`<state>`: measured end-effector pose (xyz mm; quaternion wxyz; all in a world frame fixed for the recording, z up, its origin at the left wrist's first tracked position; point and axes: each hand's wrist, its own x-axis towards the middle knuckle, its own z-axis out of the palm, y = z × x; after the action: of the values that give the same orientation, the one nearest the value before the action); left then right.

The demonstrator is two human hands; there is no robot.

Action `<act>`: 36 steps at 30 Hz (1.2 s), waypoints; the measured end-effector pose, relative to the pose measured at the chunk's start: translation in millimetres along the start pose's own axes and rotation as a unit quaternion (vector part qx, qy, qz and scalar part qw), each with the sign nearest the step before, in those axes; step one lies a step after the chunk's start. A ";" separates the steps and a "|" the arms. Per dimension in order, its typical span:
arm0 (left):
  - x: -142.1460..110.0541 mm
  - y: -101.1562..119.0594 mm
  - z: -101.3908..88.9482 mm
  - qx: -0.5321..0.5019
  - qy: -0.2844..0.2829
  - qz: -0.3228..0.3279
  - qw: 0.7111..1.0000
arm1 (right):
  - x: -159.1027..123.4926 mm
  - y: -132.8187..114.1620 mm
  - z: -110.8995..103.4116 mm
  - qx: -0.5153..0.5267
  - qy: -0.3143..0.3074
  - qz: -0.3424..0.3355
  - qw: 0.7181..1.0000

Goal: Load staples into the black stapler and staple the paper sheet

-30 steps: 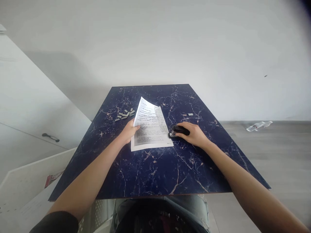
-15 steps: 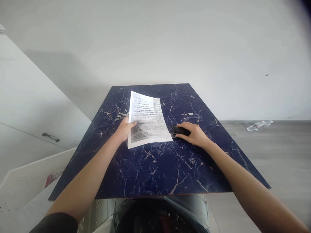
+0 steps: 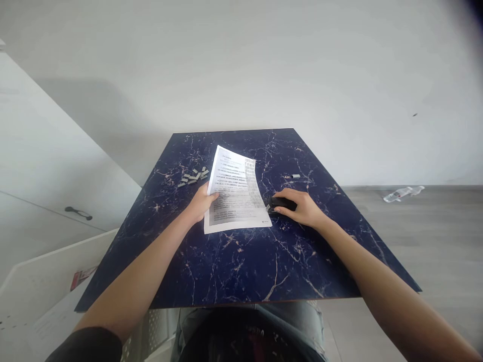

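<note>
Printed sheets of paper [image 3: 236, 196] tilt up above the table, pinched at their left edge by my left hand [image 3: 203, 202], thumb on top. Whether it is a few sheets or more I cannot tell. My right hand [image 3: 302, 207] is wrapped round a black stapler [image 3: 284, 203] on the table, its front end pointing left. The paper's right edge lies close beside the stapler's front; whether it sits inside the jaw I cannot make out. Beyond my left hand lies a loose group of several staple strips [image 3: 194, 176].
A small pale strip [image 3: 296, 176] lies on the dark blue marbled table [image 3: 241, 271], beyond the stapler. A clear plastic bottle [image 3: 403, 194] is on the floor at right. A white bin [image 3: 22, 271] stands at left, and a wall rises behind the table.
My left hand has carried the paper to the right and slightly nearer me, uncovering more staple strips. My right hand and the stapler have stayed nearly in place.
</note>
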<state>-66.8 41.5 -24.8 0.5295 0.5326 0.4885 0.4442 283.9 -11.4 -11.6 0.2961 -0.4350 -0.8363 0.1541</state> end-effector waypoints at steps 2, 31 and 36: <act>-0.2 0.4 1.4 0.007 -0.005 0.006 1.000 | 0.7 -1.1 -2.1 0.018 -0.002 0.001 1.000; 0.9 -2.5 4.1 0.013 -0.007 0.022 1.000 | 36.8 -10.9 1.5 -0.058 0.136 0.229 0.962; 2.7 -5.4 3.0 0.010 -0.010 0.028 1.000 | 55.2 -17.2 6.9 -0.109 0.057 0.261 0.958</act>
<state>-63.8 43.6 -30.5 0.5164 0.5557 0.4726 0.4486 244.0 23.9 11.8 0.2434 -0.6757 -0.6873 0.1087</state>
